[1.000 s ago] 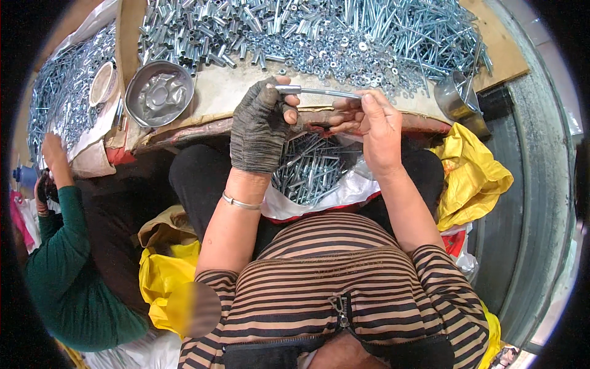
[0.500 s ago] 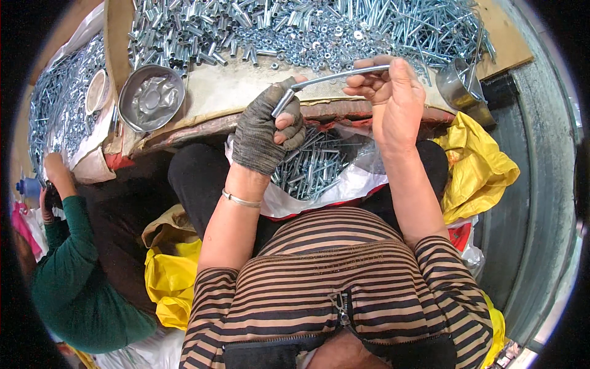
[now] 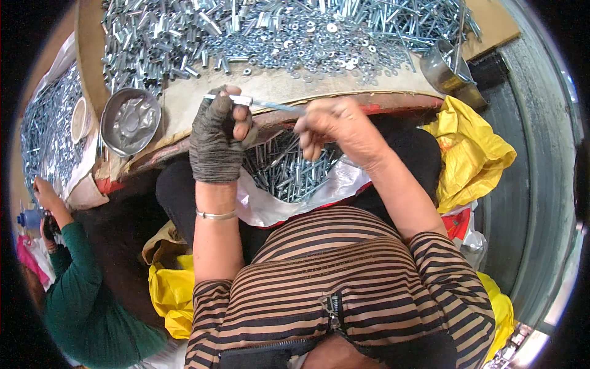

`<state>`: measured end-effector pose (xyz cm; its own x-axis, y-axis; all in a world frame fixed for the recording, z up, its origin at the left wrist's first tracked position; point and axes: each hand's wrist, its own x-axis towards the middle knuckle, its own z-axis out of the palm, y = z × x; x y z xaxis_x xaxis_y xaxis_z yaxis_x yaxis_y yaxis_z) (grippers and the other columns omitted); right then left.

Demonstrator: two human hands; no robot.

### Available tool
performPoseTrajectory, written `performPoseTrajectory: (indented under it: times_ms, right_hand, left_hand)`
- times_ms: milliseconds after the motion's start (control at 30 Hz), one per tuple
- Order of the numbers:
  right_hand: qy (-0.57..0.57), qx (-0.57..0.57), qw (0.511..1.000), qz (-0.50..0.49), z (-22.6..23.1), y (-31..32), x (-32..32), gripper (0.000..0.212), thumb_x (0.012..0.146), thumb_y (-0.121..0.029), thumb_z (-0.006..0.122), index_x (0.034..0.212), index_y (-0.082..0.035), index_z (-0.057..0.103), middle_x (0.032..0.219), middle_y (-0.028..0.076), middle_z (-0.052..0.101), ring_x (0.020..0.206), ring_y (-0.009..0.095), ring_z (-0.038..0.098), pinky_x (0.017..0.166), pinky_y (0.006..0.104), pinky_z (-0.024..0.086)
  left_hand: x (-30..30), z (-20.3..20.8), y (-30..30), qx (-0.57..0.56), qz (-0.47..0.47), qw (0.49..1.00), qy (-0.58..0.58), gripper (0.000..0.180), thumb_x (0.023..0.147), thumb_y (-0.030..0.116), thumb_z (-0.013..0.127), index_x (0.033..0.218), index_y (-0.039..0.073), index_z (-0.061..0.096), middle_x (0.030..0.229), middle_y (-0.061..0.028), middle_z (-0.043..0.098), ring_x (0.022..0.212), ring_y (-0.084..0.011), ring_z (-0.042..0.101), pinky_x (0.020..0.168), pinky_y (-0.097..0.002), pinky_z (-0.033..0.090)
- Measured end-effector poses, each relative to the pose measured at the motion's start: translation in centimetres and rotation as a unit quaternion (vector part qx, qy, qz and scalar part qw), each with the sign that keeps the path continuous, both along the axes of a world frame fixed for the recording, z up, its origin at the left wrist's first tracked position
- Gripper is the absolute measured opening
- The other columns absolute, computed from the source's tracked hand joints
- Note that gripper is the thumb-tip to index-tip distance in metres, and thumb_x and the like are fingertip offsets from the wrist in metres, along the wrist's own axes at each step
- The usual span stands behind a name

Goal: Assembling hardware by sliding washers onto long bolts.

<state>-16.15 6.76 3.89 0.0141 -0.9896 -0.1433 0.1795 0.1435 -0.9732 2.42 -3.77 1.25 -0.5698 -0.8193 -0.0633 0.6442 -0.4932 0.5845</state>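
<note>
My left hand [image 3: 216,142], in a grey fingerless glove, is closed on a short shiny metal sleeve [image 3: 242,100] above the worktable's front edge. A long thin metal rod [image 3: 275,106] runs from the sleeve's right end toward my right hand [image 3: 339,128]. The bare right fingers pinch the rod's far end, slightly blurred by motion. How far the rod reaches inside the sleeve is hidden. Below both hands, a white plastic bag [image 3: 261,209] lies open in my lap, with several assembled metal fasteners [image 3: 289,172] inside.
Loose sleeves [image 3: 166,37], washers [image 3: 332,46] and long rods [image 3: 418,21] cover the worktable [image 3: 184,101]. A metal bowl [image 3: 130,123] stands left, a metal container [image 3: 445,74] right. Yellow sacks [image 3: 473,154] lie beside me. At left, a co-worker's green sleeve [image 3: 77,277] reaches toward another pile.
Sleeve and rod have moved left, and the sleeve has turned from slanting to nearly level. My right hand has come lower and nearer the left, its raised fingers now curled around the rod's end.
</note>
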Motion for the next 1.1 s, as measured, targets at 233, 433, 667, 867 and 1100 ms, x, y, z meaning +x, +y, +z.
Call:
performPoseTrajectory:
  times_ms: [233,433,667,867,1100]
  right_hand:
    - [0.103,-0.024,0.994,0.009,-1.5,-2.9,2.7,0.024,0.084,-0.026,0.067,0.074,-0.004,0.061,0.060,-0.001,0.056,0.047,0.005,0.048,0.044,0.0188,0.038]
    - [0.385,-0.135,0.883,-0.232,-3.3,-4.0,-5.6,0.013,0.088,-0.015,0.057,0.088,-0.003,0.063,0.067,0.000,0.057,0.057,0.009,0.053,0.053,0.0254,0.043]
    - [0.628,-0.094,0.758,-0.150,-4.0,-5.5,-8.0,0.017,0.083,-0.012,0.057,0.096,-0.006,0.066,0.090,0.011,0.064,0.084,0.028,0.061,0.075,0.0337,0.047]
    - [0.588,-0.097,0.777,-0.202,-3.8,-4.3,-9.2,0.019,0.081,-0.012,0.056,0.096,-0.008,0.067,0.091,0.014,0.064,0.084,0.030,0.061,0.076,0.0349,0.047]
    - [0.554,-0.102,0.794,-0.229,-3.9,-4.8,-10.1,0.018,0.080,-0.007,0.055,0.094,-0.005,0.067,0.082,0.012,0.064,0.075,0.020,0.060,0.069,0.0301,0.047]
  left_hand:
    - [-0.7,-1.0,1.1,0.064,-0.136,0.984,-0.098,0.027,0.087,0.033,0.060,0.085,0.006,0.055,0.055,-0.0020,0.050,0.037,-0.0093,0.040,0.034,-0.0211,0.031]
    - [-1.7,1.0,1.7,-0.042,-0.059,0.971,-0.228,0.023,0.090,0.031,0.054,0.089,0.008,0.051,0.056,-0.0032,0.051,0.035,-0.0080,0.039,0.033,-0.0184,0.030]
    - [-2.3,-0.4,1.5,-0.062,-0.078,0.978,-0.186,0.025,0.091,0.028,0.053,0.078,0.007,0.052,0.055,-0.0015,0.051,0.035,-0.0050,0.037,0.033,-0.0179,0.027]
    - [-2.2,-0.9,1.2,-0.079,-0.056,0.965,-0.245,0.031,0.090,0.039,0.055,0.092,0.008,0.055,0.050,-0.0033,0.048,0.032,-0.0073,0.033,0.032,-0.0199,0.023]
    - [-2.5,-0.8,1.3,-0.123,-0.085,0.961,-0.232,0.032,0.091,0.039,0.054,0.089,0.007,0.054,0.051,-0.0013,0.047,0.034,-0.0066,0.033,0.034,-0.0200,0.022]
